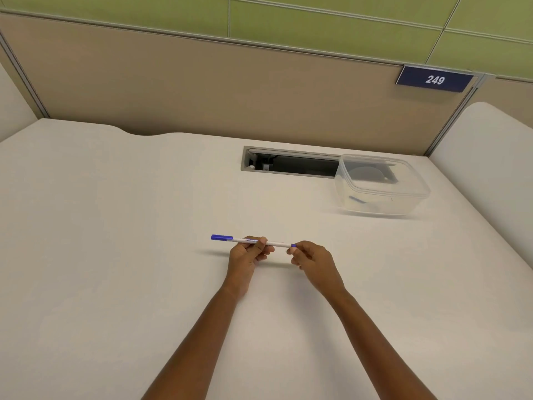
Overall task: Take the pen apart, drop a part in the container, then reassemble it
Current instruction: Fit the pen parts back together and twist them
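A white pen (pixel 277 243) with a blue cap at its left end is held level a little above the white desk (pixel 115 226), near the middle. My left hand (pixel 248 254) grips the barrel around its middle with thumb and fingers. My right hand (pixel 310 256) pinches the small blue plug at the pen's right end. A clear plastic container (pixel 380 187) stands open at the back right, apart from both hands. A small bluish mark shows through its front wall; what it is I cannot tell.
A rectangular cable slot (pixel 288 164) is cut into the desk just left of the container, which partly overlaps it. A beige partition (pixel 202 82) closes off the back, with a blue sign reading 249 (pixel 435 79). A white divider (pixel 487 145) stands at the right.
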`<act>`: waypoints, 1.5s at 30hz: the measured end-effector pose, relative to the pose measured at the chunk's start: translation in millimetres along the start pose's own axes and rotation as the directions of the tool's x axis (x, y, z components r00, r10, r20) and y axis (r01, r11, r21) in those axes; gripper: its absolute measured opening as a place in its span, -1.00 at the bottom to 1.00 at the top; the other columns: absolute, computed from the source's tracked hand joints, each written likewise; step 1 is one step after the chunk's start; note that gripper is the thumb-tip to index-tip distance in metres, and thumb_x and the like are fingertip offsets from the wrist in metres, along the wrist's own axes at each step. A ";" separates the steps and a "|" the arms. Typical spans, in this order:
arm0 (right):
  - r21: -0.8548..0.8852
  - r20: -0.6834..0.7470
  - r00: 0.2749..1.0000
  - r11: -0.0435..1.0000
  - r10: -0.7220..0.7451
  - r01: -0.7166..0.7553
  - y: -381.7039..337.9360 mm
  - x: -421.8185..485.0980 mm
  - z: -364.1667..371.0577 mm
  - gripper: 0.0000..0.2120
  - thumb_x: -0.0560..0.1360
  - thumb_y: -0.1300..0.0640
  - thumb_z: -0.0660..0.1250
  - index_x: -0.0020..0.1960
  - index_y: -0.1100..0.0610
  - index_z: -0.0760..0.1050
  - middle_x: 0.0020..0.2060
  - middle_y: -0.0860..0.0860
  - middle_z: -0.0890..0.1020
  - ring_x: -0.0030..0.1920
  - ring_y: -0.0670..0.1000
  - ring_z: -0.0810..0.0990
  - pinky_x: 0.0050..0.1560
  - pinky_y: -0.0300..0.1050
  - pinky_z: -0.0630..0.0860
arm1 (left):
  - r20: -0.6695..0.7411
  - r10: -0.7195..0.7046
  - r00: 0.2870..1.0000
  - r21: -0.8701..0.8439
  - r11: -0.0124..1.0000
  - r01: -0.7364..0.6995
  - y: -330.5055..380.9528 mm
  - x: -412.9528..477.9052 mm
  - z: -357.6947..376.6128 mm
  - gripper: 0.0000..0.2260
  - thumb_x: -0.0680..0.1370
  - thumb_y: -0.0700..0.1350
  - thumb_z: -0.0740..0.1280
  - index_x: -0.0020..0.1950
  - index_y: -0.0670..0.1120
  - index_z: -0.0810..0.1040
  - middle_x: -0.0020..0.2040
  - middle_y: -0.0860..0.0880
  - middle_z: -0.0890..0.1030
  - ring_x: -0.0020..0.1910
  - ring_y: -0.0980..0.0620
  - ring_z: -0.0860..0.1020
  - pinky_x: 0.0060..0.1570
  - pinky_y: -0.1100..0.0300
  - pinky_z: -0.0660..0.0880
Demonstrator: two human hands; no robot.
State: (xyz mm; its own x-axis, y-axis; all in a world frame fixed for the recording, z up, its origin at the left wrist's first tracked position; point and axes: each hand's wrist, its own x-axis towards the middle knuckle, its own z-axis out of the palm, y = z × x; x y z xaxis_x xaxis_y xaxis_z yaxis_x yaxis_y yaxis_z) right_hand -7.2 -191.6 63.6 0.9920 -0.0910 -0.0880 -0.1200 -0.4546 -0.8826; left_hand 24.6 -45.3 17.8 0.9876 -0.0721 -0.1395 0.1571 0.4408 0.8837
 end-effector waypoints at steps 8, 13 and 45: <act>-0.271 -0.100 0.967 0.941 -0.235 0.201 7.2 0.9 2.5 -0.87 0.52 0.23 0.21 -0.01 0.15 0.52 -0.14 0.05 0.62 -0.09 0.02 0.54 -0.13 -0.21 0.38 | -0.010 -0.021 1.000 -0.043 0.999 0.021 1.7 -1.6 0.5 -0.86 0.54 -0.22 0.25 -0.22 -0.12 0.49 -0.44 0.01 0.66 -0.37 0.16 0.61 -0.31 0.40 0.50; -0.467 -0.052 0.939 0.839 -0.341 0.279 8.3 4.5 0.3 -0.86 0.54 0.14 0.20 -0.02 0.16 0.50 -0.15 0.08 0.59 -0.09 0.05 0.48 -0.15 -0.12 0.40 | -0.013 -0.015 1.000 -0.043 0.999 0.014 1.3 -0.9 0.1 -0.88 0.54 -0.22 0.25 -0.20 -0.14 0.50 -0.44 0.01 0.65 -0.38 0.15 0.61 -0.31 0.38 0.52; -0.172 0.021 0.998 0.983 -0.060 0.063 3.4 -7.8 4.4 -0.79 0.57 0.12 0.14 -0.07 0.20 0.50 -0.33 0.07 0.60 -0.28 0.03 0.52 -0.21 -0.14 0.39 | 0.013 0.014 1.000 0.081 0.997 -0.015 -4.0 1.3 -1.3 -0.86 0.57 -0.23 0.19 -0.17 -0.13 0.48 -0.45 0.06 0.65 -0.36 0.20 0.61 -0.26 0.39 0.51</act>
State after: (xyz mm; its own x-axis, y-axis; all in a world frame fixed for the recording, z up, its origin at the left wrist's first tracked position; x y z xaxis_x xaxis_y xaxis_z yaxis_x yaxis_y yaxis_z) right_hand -15.2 -188.6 59.2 0.9980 -0.0450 -0.0445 -0.0627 -0.6051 -0.7937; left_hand 25.3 -46.0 13.5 0.9896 -0.0778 -0.1209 0.1412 0.3682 0.9189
